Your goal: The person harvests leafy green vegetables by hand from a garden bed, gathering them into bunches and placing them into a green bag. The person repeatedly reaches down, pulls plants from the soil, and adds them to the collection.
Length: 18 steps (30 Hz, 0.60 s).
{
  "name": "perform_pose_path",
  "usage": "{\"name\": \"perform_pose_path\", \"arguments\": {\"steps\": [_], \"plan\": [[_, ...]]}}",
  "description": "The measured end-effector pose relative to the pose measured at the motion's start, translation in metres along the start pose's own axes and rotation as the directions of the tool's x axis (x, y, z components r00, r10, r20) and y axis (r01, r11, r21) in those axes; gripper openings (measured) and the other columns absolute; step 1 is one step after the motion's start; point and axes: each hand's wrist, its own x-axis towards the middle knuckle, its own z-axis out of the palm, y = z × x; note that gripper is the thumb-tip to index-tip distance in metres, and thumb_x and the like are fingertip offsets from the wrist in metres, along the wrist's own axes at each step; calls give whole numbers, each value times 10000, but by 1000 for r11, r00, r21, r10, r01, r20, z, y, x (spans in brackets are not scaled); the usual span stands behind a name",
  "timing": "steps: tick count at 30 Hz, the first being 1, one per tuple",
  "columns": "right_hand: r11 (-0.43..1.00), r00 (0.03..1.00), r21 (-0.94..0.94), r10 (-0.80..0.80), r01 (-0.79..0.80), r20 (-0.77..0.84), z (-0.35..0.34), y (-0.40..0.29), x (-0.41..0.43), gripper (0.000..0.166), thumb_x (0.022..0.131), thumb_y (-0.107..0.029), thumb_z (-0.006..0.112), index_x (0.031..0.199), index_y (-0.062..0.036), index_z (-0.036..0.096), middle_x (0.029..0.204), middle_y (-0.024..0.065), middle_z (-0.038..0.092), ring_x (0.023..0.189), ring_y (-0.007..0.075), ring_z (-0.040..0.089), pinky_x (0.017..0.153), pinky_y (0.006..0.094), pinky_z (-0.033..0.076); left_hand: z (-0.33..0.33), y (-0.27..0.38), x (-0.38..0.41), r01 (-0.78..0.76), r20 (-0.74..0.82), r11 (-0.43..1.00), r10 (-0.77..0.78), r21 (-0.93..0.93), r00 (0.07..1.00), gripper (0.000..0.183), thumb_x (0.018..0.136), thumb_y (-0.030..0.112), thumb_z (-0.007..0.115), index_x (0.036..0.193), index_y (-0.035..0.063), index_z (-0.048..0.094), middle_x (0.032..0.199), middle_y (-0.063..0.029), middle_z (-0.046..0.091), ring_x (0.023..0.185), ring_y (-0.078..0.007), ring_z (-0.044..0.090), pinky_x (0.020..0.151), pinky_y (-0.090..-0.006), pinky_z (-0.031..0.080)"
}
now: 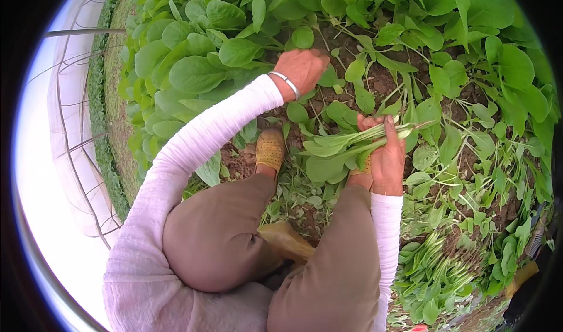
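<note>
My right hand (388,160) is closed around a small bunch of leafy greens (352,145). The pale stem bases and a thin root point right, and the leaves hang to the left over my right shoe. Farther forward, my left hand (301,70), with a silver bangle (286,84) on the wrist, is curled low among the growing greens. Its fingertips are hidden, so whether they grip a stem cannot be told. A round leaf (302,37) stands just beyond the knuckles. Brown soil (382,81) shows between thin plants to the right of that hand.
Dense tall greens (198,63) grow at the front left, and more (440,6) stand ahead. Picked greens (431,270) lie piled at the lower right. My yellow perforated shoe (269,149) rests among low plants. A greenhouse frame with plastic sheeting (72,147) rises at the left.
</note>
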Motion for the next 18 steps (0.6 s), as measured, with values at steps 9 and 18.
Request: {"name": "perform_pose_path", "arguments": {"steps": [9, 18], "plan": [[985, 983, 39, 166, -169, 79, -8, 13, 6, 153, 948, -171, 538, 915, -23, 519, 807, 47, 497, 669, 157, 483, 653, 353, 495, 62, -119, 41, -203, 489, 736, -194, 646, 850, 214, 834, 158, 559, 990, 131, 702, 1061, -72, 679, 986, -241, 649, 864, -383, 461], [974, 969, 22, 221, -224, 113, -12, 16, 8, 149, 947, -170, 538, 908, -26, 527, 787, 45, 495, 675, 150, 484, 638, 332, 482, 51, -111, 44, -13, 490, 832, -314, 554, 813, 231, 840, 176, 553, 986, 75, 700, 1012, -130, 683, 938, -294, 659, 772, -411, 521]]}}
